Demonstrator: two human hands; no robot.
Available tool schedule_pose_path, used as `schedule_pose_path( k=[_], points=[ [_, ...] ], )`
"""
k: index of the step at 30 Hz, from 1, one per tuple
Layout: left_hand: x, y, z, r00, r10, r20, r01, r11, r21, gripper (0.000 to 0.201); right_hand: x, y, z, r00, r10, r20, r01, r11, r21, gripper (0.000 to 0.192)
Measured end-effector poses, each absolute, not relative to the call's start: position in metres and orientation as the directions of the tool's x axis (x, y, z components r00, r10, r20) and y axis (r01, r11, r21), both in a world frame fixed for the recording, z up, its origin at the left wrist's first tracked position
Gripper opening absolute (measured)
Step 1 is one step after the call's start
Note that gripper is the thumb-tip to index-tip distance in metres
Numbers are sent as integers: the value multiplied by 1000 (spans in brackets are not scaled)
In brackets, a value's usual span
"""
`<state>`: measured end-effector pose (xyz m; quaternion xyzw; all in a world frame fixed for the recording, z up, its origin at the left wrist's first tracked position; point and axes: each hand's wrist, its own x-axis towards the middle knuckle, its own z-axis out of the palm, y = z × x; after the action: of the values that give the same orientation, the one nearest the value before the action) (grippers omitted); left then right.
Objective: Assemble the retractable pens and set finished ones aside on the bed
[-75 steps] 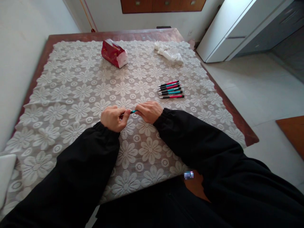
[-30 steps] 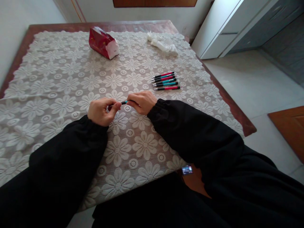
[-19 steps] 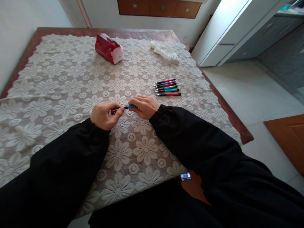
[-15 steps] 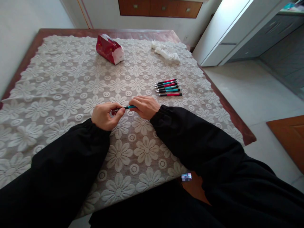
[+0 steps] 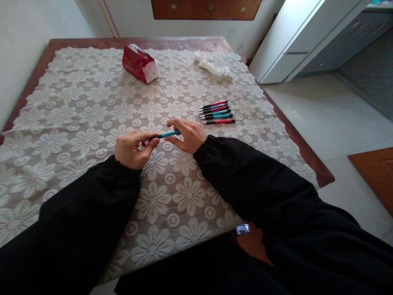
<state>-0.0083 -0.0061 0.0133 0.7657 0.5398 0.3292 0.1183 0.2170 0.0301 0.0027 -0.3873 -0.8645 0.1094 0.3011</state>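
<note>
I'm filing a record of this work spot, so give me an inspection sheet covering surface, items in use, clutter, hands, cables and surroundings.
Surface: wooden table under a flower-patterned lace tablecloth.
Items in use: teal-and-black pen, held; row of pens, red-and-black and teal-and-black, lying on the cloth.
Clutter: red packet and crumpled white wrapping, both toward the far edge.
Hands: left hand pinches the held pen's black part; right hand is open around its teal end, contact unclear.
Cables: none certain; an orange line near the wall may be a cord.
Surroundings: wooden drawers, tall white unit, tiled floor.
</note>
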Motion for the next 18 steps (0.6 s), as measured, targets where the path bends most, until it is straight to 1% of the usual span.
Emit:
schedule_pose_path(
  k=[2, 4, 7, 11, 15, 18],
  points=[
    [-8, -6, 14, 220, 903, 368, 745, -399, 535, 29, 219, 32, 2, -448, 756, 478, 579, 653, -488, 34],
    [-9, -6, 14, 270, 896, 352, 746, -426, 511, 30, 220, 34, 1, -422, 758, 498, 544, 651, -529, 33],
    [-9, -4, 12, 326, 885, 332, 755, -456, 472, 33, 221, 35, 0, -435, 742, 510, 481, 670, -565, 29],
    [-11, -3, 9, 341, 880, 331, 753, -467, 464, 31, 221, 35, -2, -445, 732, 515, 418, 679, -604, 27],
    [-11, -3, 8, 358, 879, 315, 739, -473, 480, 31, 223, 34, -2, -502, 665, 553, 338, 739, -582, 31],
    [-11, -3, 8, 344, 886, 310, 743, -459, 488, 33, 225, 33, 1, -578, 618, 533, 343, 777, -529, 35]
  ],
)
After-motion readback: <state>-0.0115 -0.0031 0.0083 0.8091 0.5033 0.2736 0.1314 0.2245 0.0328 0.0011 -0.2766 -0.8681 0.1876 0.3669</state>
